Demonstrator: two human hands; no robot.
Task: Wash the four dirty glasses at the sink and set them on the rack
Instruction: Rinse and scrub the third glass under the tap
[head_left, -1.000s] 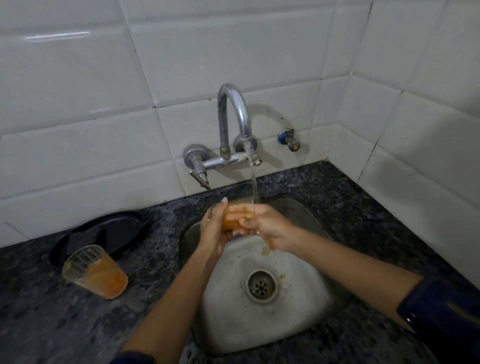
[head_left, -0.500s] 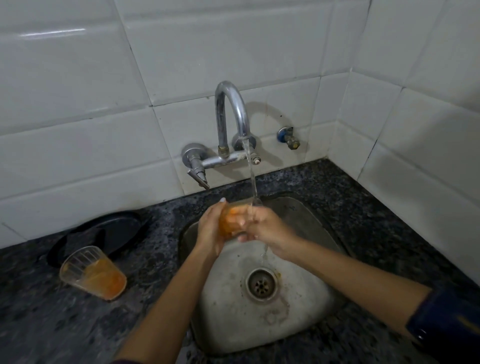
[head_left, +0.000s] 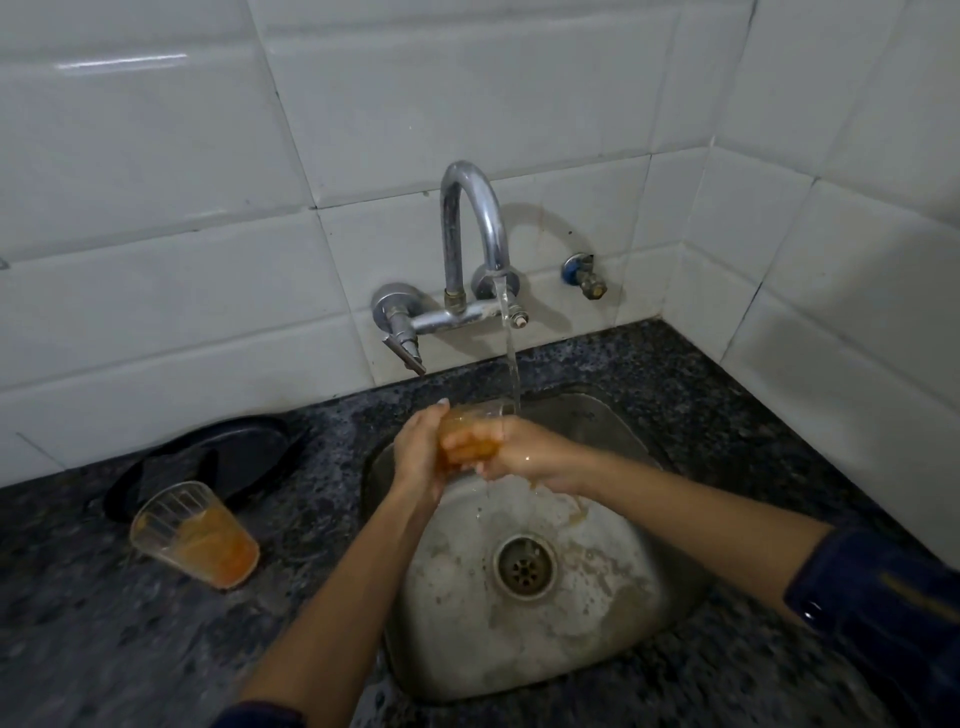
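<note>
Both our hands close around one glass (head_left: 470, 439) over the sink (head_left: 613, 613): our left hand (head_left: 418, 457) cups its left side, and our right hand (head_left: 511, 452) wraps it with fingers (head_left: 462, 447) across the front. Water from the tap (head_left: 472, 234) runs onto its rim. Wet and smeared orange, it likely feels light, hard, breakable and slippery, so we judge a full wrap around the wall safest. We count two glasses: this one and a dirty glass (head_left: 195, 535) on the counter (head_left: 78, 649), just in front of one dark plate (head_left: 218, 462).
</note>
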